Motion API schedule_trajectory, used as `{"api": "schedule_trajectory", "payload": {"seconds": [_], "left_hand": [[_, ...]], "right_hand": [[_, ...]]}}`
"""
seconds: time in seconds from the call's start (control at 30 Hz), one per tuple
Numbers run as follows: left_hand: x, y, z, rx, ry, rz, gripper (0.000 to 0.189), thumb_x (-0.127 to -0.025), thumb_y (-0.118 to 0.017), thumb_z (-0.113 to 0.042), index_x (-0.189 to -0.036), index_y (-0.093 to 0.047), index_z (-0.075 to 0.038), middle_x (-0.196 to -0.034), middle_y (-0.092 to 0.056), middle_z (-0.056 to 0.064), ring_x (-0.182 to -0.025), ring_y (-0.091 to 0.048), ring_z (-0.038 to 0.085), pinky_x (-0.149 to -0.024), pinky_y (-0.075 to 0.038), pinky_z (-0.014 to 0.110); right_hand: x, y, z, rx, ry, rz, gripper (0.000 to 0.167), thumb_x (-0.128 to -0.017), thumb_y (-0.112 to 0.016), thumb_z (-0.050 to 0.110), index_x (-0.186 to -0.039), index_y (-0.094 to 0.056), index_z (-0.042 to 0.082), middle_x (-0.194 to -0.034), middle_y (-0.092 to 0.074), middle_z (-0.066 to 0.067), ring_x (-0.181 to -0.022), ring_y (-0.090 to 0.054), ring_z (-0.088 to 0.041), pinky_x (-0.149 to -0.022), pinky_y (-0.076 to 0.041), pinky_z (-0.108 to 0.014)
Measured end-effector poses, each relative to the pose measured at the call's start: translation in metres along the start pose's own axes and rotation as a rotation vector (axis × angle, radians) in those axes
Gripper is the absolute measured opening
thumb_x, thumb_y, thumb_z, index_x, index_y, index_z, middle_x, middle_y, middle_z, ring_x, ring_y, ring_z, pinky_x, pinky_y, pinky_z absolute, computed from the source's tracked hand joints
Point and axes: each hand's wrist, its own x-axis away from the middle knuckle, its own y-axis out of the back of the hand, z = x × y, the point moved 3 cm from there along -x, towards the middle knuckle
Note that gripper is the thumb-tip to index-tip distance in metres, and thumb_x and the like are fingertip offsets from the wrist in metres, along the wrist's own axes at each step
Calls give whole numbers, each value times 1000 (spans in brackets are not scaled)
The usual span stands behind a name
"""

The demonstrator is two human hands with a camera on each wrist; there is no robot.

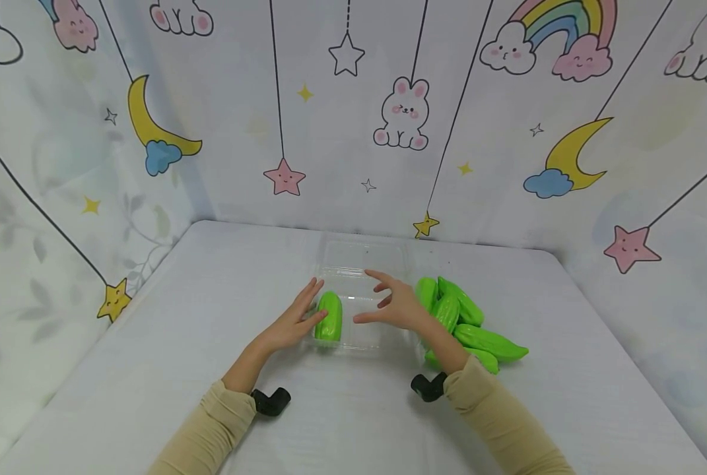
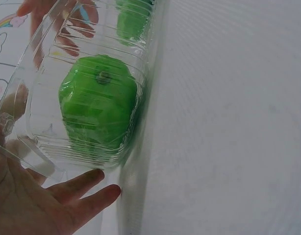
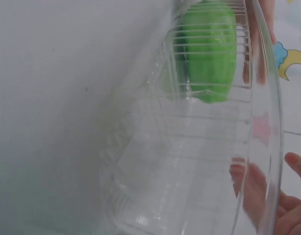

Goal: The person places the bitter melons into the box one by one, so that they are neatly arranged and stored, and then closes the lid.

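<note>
A clear plastic clamshell box (image 1: 365, 336) lies on the table with its lid (image 1: 362, 254) folded back away from me. Inside, along the left wall, lies one bright green, ridged toy vegetable (image 1: 330, 318), long and rounded. My left hand (image 1: 290, 323) is at the box's left side, fingers straight along the wall and thumb reaching over the green piece. In the left wrist view, two spread fingers (image 2: 89, 196) extend beside the plastic. Over the box's right half, my right hand (image 1: 397, 305) hovers with fingers spread and nothing between them.
Several similar green toy vegetables (image 1: 472, 323) are heaped right of the box, partly behind my right forearm. Black wrist camera mounts (image 1: 272, 401) sit at both sleeve cuffs. A patterned curtain (image 1: 341, 132) hangs behind the white-covered table (image 1: 329, 422).
</note>
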Motion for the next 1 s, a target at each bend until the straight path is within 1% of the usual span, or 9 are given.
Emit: {"api": "schedule_trajectory", "payload": {"seconds": [0.2,0.47,0.6,0.73,0.8,0.93,1.0], "left_hand": [[0,-1,1,-5,2,-3,61,-97,-45,-13,-145,-10,1,-149,3,26,-133,-8,45,-95,-31,60],[-2,-1,4,-7,-1,3,61,-97,-45,-13,-146,-10,1,-149,3,26,-134,-6,45,-94,-31,60],[-2,-1,3,-13,-1,4,61,-97,-45,-13,-145,-10,2,-149,3,26,-134,-5,45,-95,-31,60],[-2,-1,5,-16,-2,2,62,-97,-45,-12,-145,-9,2,-149,3,26,-134,-5,45,-95,-31,60],[-4,-2,11,-12,-3,-3,62,-97,-45,-13,-146,-9,1,-149,3,25,-134,-5,45,-95,-31,60],[-11,-6,31,-23,-9,-16,63,-97,-46,-18,-147,-9,-5,-150,4,21,-134,-6,43,-94,-31,61],[-14,-7,41,-25,-7,-22,64,-97,-46,-23,-148,-10,-10,-151,4,17,-135,-6,40,-95,-32,59]], "right_hand": [[5,9,-3,-26,-20,-8,95,-61,-83,42,-141,-35,26,-123,-51,-17,-97,-58,-33,-71,-51,-36],[14,26,-8,-8,-54,-30,95,-60,-83,46,-140,-35,30,-122,-51,-11,-98,-58,-31,-70,-51,-34],[20,37,-9,-2,-63,-44,95,-60,-83,46,-140,-35,28,-121,-51,-11,-98,-58,-31,-70,-51,-34],[24,45,-16,-9,-59,-49,94,-61,-83,44,-140,-35,27,-122,-50,-11,-98,-58,-31,-69,-51,-32],[25,49,-19,-22,-56,-51,94,-61,-83,43,-140,-35,29,-122,-50,-11,-98,-59,-30,-69,-52,-32],[28,55,-23,-26,-46,-65,93,-61,-83,44,-140,-36,29,-122,-51,-11,-99,-59,-32,-70,-52,-32],[30,58,-24,-23,-45,-76,94,-60,-83,44,-140,-36,29,-122,-52,-11,-100,-59,-33,-70,-52,-33]]}}
